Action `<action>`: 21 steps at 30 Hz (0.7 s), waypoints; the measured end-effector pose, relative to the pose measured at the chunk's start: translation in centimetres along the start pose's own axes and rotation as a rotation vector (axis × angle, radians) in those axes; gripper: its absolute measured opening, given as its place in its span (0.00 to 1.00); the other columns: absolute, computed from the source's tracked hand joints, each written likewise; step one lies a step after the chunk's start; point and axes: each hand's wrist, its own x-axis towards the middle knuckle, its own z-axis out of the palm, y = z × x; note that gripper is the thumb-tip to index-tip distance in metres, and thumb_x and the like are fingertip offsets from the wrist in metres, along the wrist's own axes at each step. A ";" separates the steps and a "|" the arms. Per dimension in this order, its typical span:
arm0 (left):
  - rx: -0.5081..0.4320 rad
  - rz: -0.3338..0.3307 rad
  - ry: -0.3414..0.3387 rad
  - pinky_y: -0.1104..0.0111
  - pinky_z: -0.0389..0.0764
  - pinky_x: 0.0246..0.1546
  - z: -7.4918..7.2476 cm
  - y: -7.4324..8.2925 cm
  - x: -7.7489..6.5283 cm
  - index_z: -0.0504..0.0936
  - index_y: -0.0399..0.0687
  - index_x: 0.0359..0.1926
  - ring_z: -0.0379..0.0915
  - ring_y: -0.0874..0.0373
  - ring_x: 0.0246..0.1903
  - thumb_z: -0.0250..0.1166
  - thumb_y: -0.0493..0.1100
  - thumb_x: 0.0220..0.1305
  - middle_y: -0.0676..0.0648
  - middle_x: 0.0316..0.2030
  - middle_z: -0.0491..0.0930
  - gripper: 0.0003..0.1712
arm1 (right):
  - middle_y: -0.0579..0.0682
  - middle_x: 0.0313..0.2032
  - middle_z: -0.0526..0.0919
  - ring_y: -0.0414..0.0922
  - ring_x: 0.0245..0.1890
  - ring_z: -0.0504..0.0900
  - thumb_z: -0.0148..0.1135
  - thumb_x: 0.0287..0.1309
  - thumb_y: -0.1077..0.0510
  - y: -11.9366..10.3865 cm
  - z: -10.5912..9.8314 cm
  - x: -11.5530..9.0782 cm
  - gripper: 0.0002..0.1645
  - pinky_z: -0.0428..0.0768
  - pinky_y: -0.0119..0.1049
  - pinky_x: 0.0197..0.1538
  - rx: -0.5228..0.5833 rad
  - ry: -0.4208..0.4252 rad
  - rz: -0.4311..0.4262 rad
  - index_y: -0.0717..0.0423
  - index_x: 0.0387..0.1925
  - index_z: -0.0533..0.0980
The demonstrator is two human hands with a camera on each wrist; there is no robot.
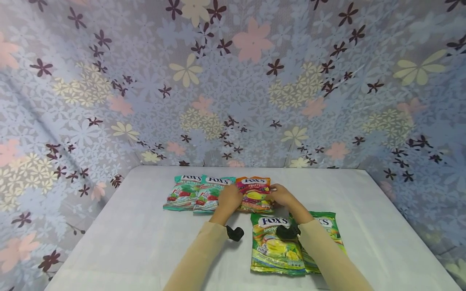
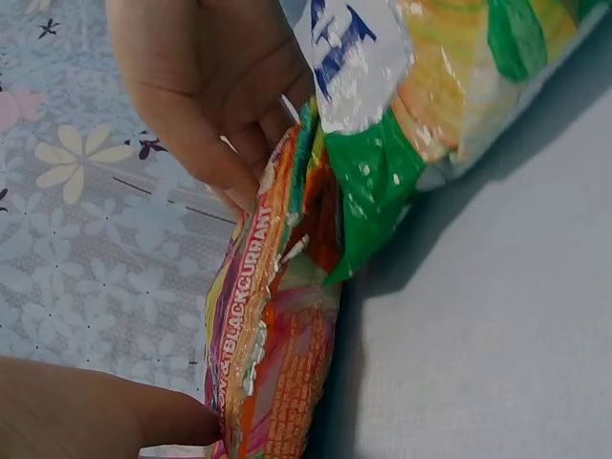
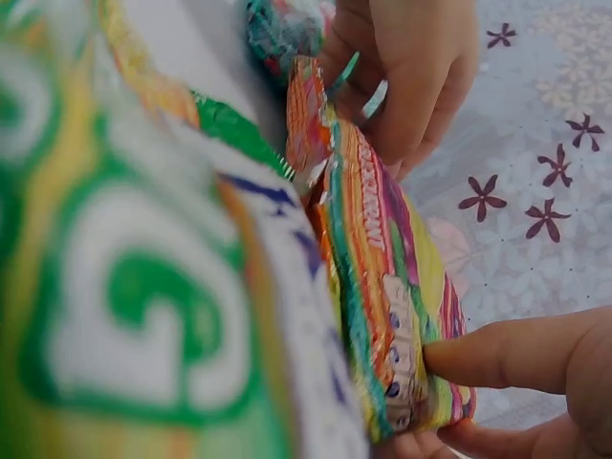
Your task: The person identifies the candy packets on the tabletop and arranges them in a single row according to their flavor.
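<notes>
One orange packet (image 1: 253,194) lies gripped between left fingers (image 2: 177,421) and right fingers (image 3: 502,354).

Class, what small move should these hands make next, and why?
Probably let go of the orange Fruits bag: the left hand and right hand hold its opposite sides, and it looks roughly lined up beside the nearer mint bag.

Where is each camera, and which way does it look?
Head: on the head, facing forward and down at the Fox's Fruits bag; left hand, right hand and sleeves show.
Left wrist: on that wrist, facing the bag; left hand at bottom, right at top.
Right wrist: on that wrist, facing the bag; right hand at bottom, left at top.
Both wrist views share the bag.
</notes>
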 end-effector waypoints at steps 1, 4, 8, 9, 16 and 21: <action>-0.011 0.003 0.002 0.54 0.80 0.27 0.0 0.0 0.0 0.80 0.31 0.42 0.78 0.44 0.32 0.60 0.39 0.64 0.36 0.37 0.80 0.13 | 0.70 0.56 0.70 0.51 0.39 0.77 0.61 0.55 0.64 0.0 0.0 0.0 0.39 0.80 0.39 0.34 0.011 0.006 0.012 0.72 0.66 0.57; -0.028 0.004 0.011 0.56 0.79 0.24 0.1 0.2 -0.1 0.79 0.32 0.46 0.79 0.45 0.29 0.61 0.39 0.63 0.37 0.36 0.81 0.14 | 0.68 0.56 0.69 0.51 0.40 0.76 0.58 0.55 0.63 0.0 -0.1 -0.2 0.39 0.79 0.40 0.35 0.029 0.025 0.042 0.70 0.66 0.57; -0.032 0.010 0.023 0.58 0.76 0.20 0.3 0.2 -0.2 0.79 0.36 0.42 0.77 0.48 0.25 0.60 0.39 0.63 0.40 0.32 0.80 0.11 | 0.68 0.56 0.69 0.51 0.39 0.75 0.56 0.55 0.63 -0.2 -0.1 -0.8 0.38 0.78 0.40 0.36 0.062 0.054 0.040 0.68 0.67 0.57; -0.044 0.013 0.032 0.59 0.75 0.19 0.3 0.2 -0.3 0.79 0.36 0.42 0.77 0.49 0.24 0.60 0.40 0.64 0.40 0.31 0.81 0.11 | 0.68 0.56 0.69 0.51 0.37 0.76 0.55 0.56 0.63 -0.2 -0.1 -0.9 0.38 0.78 0.40 0.35 0.082 0.056 0.032 0.68 0.67 0.56; -0.242 0.045 0.062 0.69 0.56 0.10 0.1 0.3 -0.9 0.76 0.37 0.55 0.56 0.60 0.10 0.59 0.40 0.66 0.48 0.14 0.71 0.19 | 0.69 0.56 0.68 0.47 0.31 0.75 0.53 0.58 0.67 -0.4 -0.1 -2.2 0.39 0.76 0.36 0.29 0.227 0.088 -0.042 0.67 0.70 0.52; -0.341 0.091 0.096 0.70 0.59 0.11 -0.3 0.2 -1.3 0.76 0.38 0.55 0.59 0.62 0.11 0.60 0.40 0.65 0.49 0.18 0.73 0.18 | 0.68 0.57 0.67 0.47 0.34 0.74 0.54 0.59 0.68 -0.9 -0.2 -3.2 0.40 0.74 0.34 0.29 0.284 0.093 -0.076 0.66 0.70 0.50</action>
